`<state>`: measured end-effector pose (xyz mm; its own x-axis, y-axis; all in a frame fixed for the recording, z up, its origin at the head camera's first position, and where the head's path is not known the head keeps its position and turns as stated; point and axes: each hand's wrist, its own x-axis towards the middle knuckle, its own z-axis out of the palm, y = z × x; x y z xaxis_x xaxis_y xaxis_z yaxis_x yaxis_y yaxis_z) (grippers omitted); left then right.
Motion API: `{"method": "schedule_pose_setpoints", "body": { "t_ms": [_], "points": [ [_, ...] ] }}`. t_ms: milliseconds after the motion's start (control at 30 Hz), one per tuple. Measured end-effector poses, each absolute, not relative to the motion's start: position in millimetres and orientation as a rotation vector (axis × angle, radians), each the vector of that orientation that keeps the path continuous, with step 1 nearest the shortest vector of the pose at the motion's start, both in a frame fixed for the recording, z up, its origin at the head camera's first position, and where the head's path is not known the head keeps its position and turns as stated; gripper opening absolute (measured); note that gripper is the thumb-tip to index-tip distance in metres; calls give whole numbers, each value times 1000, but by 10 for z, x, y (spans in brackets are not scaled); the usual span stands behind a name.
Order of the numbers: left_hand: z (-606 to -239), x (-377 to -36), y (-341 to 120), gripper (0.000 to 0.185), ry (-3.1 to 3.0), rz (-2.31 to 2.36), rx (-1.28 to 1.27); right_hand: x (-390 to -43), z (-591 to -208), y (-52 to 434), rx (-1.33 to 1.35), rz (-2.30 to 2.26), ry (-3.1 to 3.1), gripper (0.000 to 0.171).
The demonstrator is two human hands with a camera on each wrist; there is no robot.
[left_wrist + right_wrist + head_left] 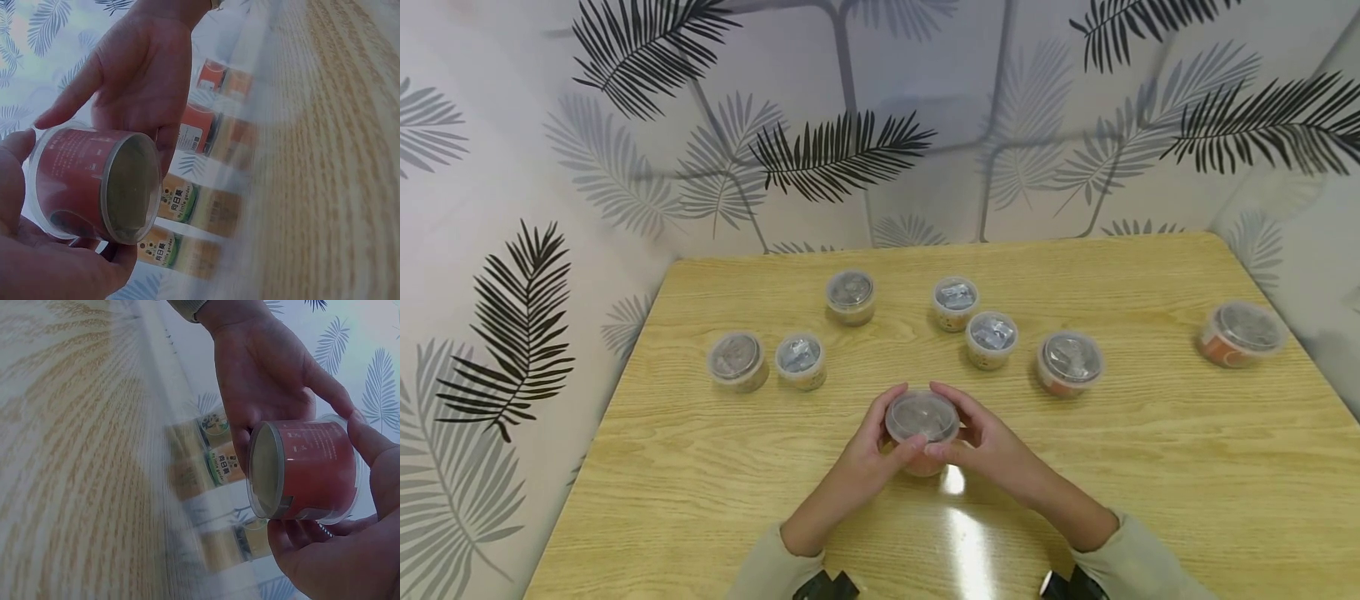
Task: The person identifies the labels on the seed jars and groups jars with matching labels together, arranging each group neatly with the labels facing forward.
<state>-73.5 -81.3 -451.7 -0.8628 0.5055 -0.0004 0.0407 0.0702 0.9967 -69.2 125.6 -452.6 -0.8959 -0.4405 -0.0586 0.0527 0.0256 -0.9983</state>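
Observation:
A round clear plastic tub (922,414) with a red label and a clear lid is held between both hands, near the middle of the table. My left hand (871,450) grips its left side and my right hand (997,448) its right side. Both thumbs meet at the near edge of the lid, while the fingers wrap round the sides. From the left wrist, the tub (75,178) shows its greyish base, raised above the wooden surface. Small white print is visible on the red label (315,465) in the right wrist view.
Several lidded tubs stand farther back on the wooden table (700,483): two small ones, a front tub (992,340) and a rear tub (956,303), a red-labelled tub (1070,364), another (1242,333) far right, and three (850,297) (801,362) (738,362) on the left. A leaf-patterned wall covering (917,192) lies behind.

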Motion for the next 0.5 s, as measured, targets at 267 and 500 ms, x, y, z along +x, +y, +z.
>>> {"method": "schedule_pose_setpoints", "body": {
  "t_ms": [267,500],
  "points": [
    [-4508,-738,-828,67,1994,1818,578,-680,-4526,1262,-476,-1921,1993,76],
    [-4382,-741,-854,64,1967,1879,511,-677,-4475,1283,-419,-1940,1975,72]
  ]
}}
